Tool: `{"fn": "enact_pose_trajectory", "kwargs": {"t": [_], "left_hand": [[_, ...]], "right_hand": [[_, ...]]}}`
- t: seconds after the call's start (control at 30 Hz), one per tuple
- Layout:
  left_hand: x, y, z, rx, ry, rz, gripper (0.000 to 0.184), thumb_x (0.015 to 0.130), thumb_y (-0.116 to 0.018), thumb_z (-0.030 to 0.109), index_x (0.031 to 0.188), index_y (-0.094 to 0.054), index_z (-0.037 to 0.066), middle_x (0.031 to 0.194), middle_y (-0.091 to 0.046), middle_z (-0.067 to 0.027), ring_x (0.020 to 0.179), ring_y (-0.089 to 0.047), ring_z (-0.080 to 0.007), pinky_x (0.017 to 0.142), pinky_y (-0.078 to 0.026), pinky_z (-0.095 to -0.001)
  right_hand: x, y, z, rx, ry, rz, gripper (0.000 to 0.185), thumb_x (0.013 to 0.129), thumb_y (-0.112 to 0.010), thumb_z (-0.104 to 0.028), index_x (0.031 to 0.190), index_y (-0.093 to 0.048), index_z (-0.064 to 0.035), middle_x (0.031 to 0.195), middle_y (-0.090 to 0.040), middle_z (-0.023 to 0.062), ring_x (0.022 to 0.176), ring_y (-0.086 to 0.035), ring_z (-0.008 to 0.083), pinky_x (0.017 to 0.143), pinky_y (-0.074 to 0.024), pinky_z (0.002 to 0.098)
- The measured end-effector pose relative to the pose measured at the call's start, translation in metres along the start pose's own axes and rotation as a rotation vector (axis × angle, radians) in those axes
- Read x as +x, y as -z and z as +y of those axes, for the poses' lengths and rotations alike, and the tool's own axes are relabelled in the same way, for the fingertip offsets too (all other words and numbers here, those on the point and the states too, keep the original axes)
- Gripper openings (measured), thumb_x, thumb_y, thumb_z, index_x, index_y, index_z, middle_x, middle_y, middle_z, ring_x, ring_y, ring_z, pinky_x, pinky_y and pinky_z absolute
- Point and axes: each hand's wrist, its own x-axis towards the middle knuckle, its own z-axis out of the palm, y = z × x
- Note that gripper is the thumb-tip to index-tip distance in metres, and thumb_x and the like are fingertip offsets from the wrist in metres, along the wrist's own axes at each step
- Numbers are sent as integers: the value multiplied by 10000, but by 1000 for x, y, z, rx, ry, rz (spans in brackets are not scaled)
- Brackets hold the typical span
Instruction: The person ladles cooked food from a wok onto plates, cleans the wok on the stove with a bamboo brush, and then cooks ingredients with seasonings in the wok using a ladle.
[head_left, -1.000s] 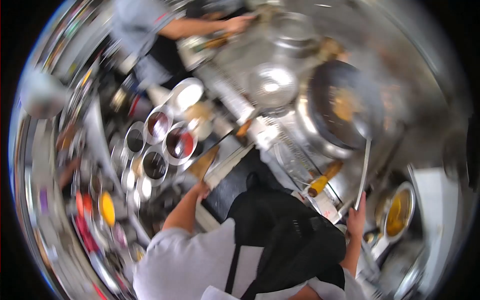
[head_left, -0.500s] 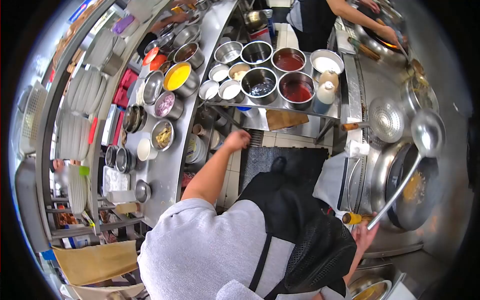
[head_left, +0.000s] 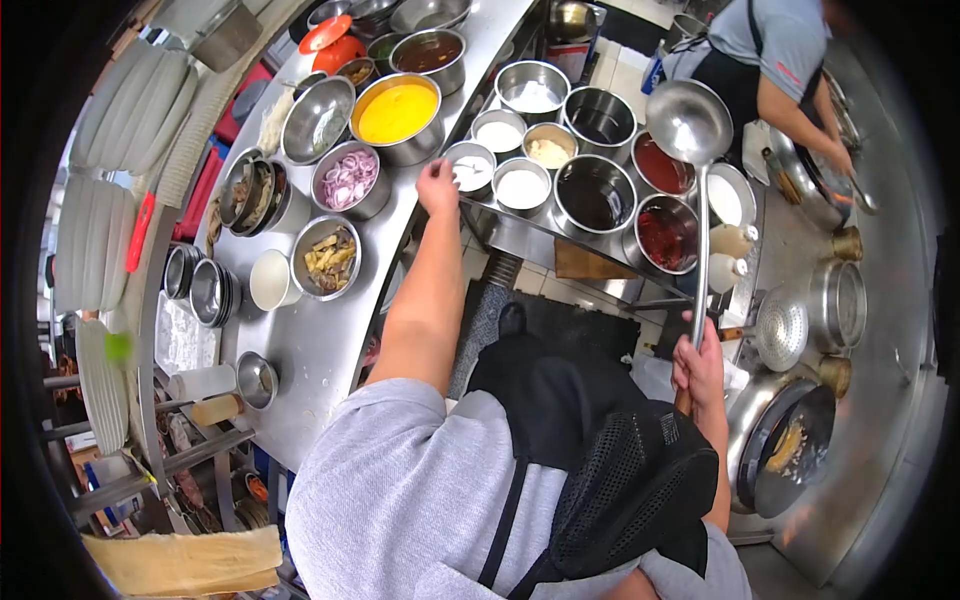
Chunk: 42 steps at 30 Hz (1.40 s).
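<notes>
My right hand (head_left: 697, 365) is wrapped round the handle of a long steel ladle (head_left: 702, 240). Its round bowl is raised over the rack of pots, in front of a pot of red sauce (head_left: 662, 165). At the edge of a small pot of white powder (head_left: 470, 177), my left hand (head_left: 437, 187) has its fingers closed on the handle of a spoon (head_left: 466, 168) that dips into the powder. Beside that pot are another white-filled pot (head_left: 522, 188) and a pot of chopped pale pieces (head_left: 549, 150). A larger pot of dark liquid (head_left: 595, 195) stands to their right.
On the left steel counter (head_left: 310, 345) are pots of yellow liquid (head_left: 398, 112), sliced onion (head_left: 350, 180) and cut pieces (head_left: 327, 258). At right, a wok (head_left: 785, 450) holds some food near a skimmer (head_left: 781, 330). A co-worker (head_left: 790, 90) works at another wok.
My left hand has moved forward to the powder pot and closed on the spoon. The ladle has swung from beside the wok up over the pots. The view has shifted left.
</notes>
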Motion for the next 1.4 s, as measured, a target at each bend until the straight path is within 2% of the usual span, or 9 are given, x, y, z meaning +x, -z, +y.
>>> {"fn": "enact_pose_trajectory", "kwargs": {"t": [0.13, 0.2, 0.33, 0.63, 0.83, 1.1, 1.27, 1.3, 1.4], "left_hand": [[24, -5, 27, 575, -244, -148, 188, 887, -670, 177, 987, -674, 18, 908, -688, -145, 787, -675, -290, 717, -539, -382], [21, 1, 40, 699, -744, -306, 174, 901, -653, 180, 985, -675, 29, 948, -675, -165, 866, -650, -364, 787, -512, -424], [-19, 40, 99, 646, -816, -396, 167, 913, -633, 176, 987, -690, 38, 937, -683, -164, 853, -657, -352, 755, -521, -413], [-45, 30, 102, 513, -340, -365, 243, 958, -558, 191, 980, -709, 3, 767, -728, -116, 714, -703, -164, 687, -541, -280], [-53, -35, 60, 702, -418, -366, 268, 900, -580, 257, 918, -717, 27, 750, -684, -187, 724, -696, -339, 698, -539, -399], [-47, -57, 32, 755, -482, -401, 269, 907, -567, 242, 905, -714, 18, 745, -686, -188, 726, -694, -340, 690, -535, -402], [-39, -52, 21, 642, -232, -379, 292, 906, -558, 250, 924, -721, 9, 763, -725, -131, 739, -720, -272, 721, -551, -361], [-37, -49, 18, 530, -148, -362, 307, 895, -570, 287, 881, -724, 22, 754, -699, -183, 773, -699, -356, 752, -533, -432], [-42, -42, 29, 650, -252, -360, 303, 898, -577, 291, 882, -723, 26, 758, -696, -191, 777, -697, -362, 748, -534, -433]], "right_hand": [[40, -25, -21, -21, -12, -47, 442, 910, -578, -76, 1313, -400, -37, 663, -441, 10, 386, -370, 63, 342, -332, 209], [51, -27, -29, -88, 3, -96, 442, 907, -566, -63, 1315, -396, -35, 674, -442, 10, 395, -361, 61, 343, -327, 207], [60, -21, -36, -140, -27, -114, 442, 903, -539, -21, 1320, -396, -44, 700, -447, 6, 398, -362, 57, 349, -329, 200], [70, -18, -24, -117, -99, -118, 477, 910, -543, -16, 1361, -389, -41, 688, -464, 2, 392, -387, 63, 363, -343, 214], [74, -14, -15, -109, -156, -57, 462, 919, -540, -44, 1355, -388, -61, 627, -432, -9, 364, -357, 59, 332, -314, 208], [68, -10, -7, -79, -209, -3, 451, 931, -550, -62, 1353, -390, -70, 608, -398, -21, 388, -353, 71, 359, -341, 218], [69, -5, -12, -95, -214, 12, 453, 925, -542, -42, 1350, -390, -69, 617, -401, -16, 381, -349, 72, 350, -341, 221], [69, -5, -13, -103, -221, 11, 454, 922, -540, -35, 1350, -390, -68, 620, -404, -14, 378, -347, 72, 347, -341, 222], [72, -3, -13, -104, -217, -1, 464, 918, -534, -22, 1356, -388, -68, 621, -404, -13, 373, -345, 72, 343, -341, 224]]}}
